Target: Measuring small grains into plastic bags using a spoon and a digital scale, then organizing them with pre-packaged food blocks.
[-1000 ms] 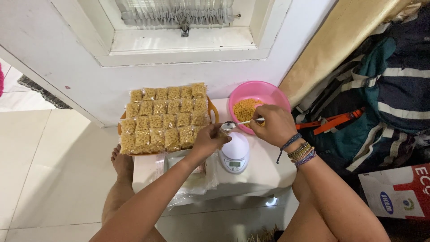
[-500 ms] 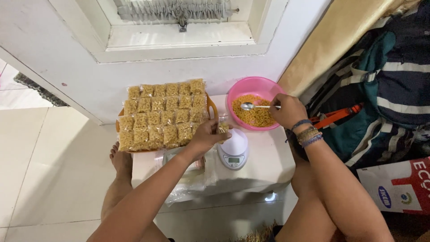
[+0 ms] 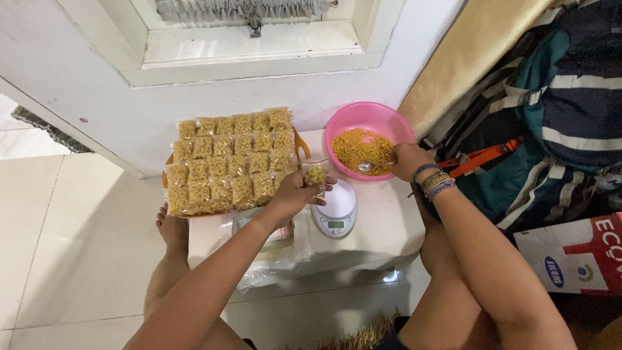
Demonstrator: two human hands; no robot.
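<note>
White tiled floor and a white door base frame a small white table point(image 3: 382, 227) at which the person sits.

1. Bag point(image 3: 315, 174): small clear bag, partly filled with yellow snack. It is held upright over the table, just above and left of the scale point(image 3: 335, 207), between the tray and the bowl.
2. Left hand point(image 3: 295, 194): fingers closed around the bag, gripping it from below and behind.
3. Right hand point(image 3: 408, 161): closed on the handle of a spoon point(image 3: 369, 166). The hand sits at the bowl's right rim; the spoon's head lies in the snack inside the bowl.
4. Bowl point(image 3: 340, 126): pink, round, holding loose yellow snack. It stands at the table's far right corner, close to the door base.
5. Scale: white, round-topped, near the table's middle, its plate bare.
6. Tray point(image 3: 299, 139): covered with filled bags point(image 3: 227, 162) in tight rows; it overhangs the table's left edge.
7. Flat clear bags point(image 3: 272, 256): stacked at the near edge, under the left forearm.

Open room: bare tabletop lies right of the scale, below the bowl. Floor to the left is open. Striped fabric bundles point(image 3: 570, 116) crowd the right side, close to the right arm.
</note>
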